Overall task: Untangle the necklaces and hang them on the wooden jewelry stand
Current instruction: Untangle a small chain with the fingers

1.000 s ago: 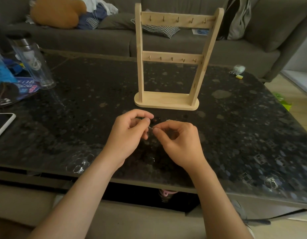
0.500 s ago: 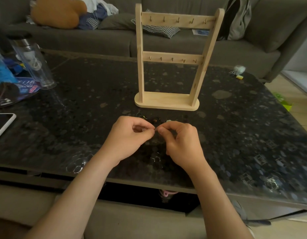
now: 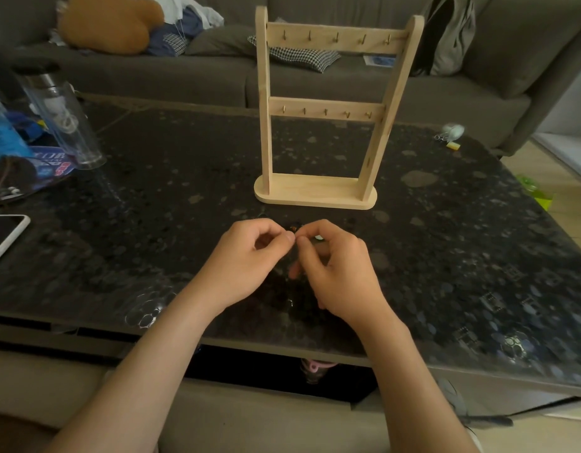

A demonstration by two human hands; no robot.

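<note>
Both hands meet low over the dark speckled surface [image 3: 171, 197], just in front of the wooden stand [image 3: 315, 192]. The left hand [image 3: 250, 261] has its thumb and forefinger pressed together at the tips, the other fingers curled beneath. The right hand [image 3: 339, 273] mirrors it, forefinger and thumb closed in a pinch, and the two pinches almost touch. Between the fingertips [image 3: 288, 238] a small dark and gold bit of the necklaces [image 3: 293, 228] shows. The chains are too fine and too dark against the surface to follow any further.

The stand is upright, well clear of the hands. Its two crossbars carry rows of small hooks and its oval base lies flat on the surface.

A phone [image 3: 6, 235] lies at the left edge, with a clear bottle [image 3: 65, 125] tilted behind it. A grey sofa [image 3: 201, 76] runs along the far side, holding a brown plush toy [image 3: 109, 24], a checked cushion [image 3: 299, 57] and a bag [image 3: 449, 37].
</note>
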